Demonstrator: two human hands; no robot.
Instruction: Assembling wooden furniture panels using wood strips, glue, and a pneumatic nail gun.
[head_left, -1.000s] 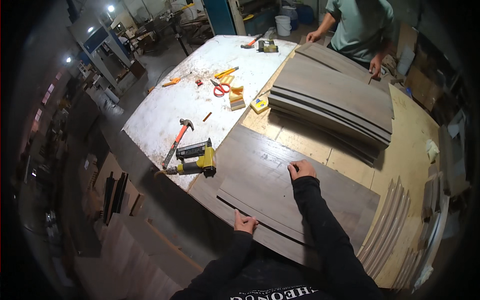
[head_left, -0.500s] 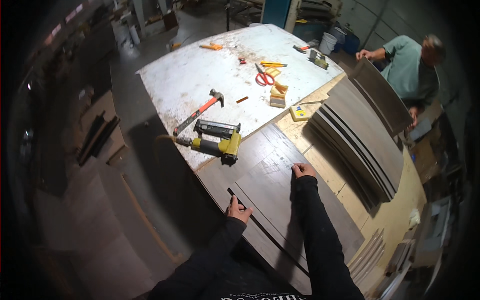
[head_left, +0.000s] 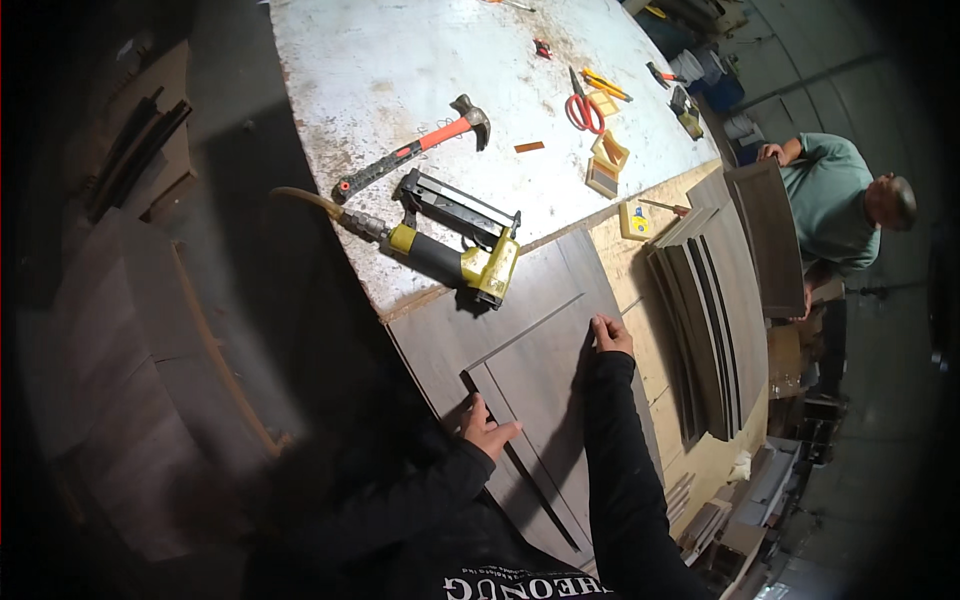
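A grey-brown wooden cabinet door panel (head_left: 540, 285) lies flat before me, with grooved lines framing its middle. A thin black strip (head_left: 530, 475) runs lengthwise along its left side. Over the strip's upper part rests my left hand (head_left: 487, 432), index finger stretched along it and thumb spread away. Near the panel's right side is my right hand (head_left: 612, 337), its fingers bent and pressed together against the surface; anything pinched there is too small to make out. Beyond the panel, a yellow and black nail gun (head_left: 455, 255) with an air hose lies on its side.
On the white worktop (head_left: 370, 70) are a claw hammer (head_left: 420, 145), red-handled scissors (head_left: 583, 108) and small wooden blocks (head_left: 605, 165). A yellow box (head_left: 634, 220) sits near stacked panels (head_left: 715, 330) at right. A co-worker (head_left: 840, 200) holds another panel (head_left: 768, 235).
My view has shifted, so the tools appear larger and the stack further left. My left thumb has spread wider from the index finger. The co-worker's panel now appears more upright.
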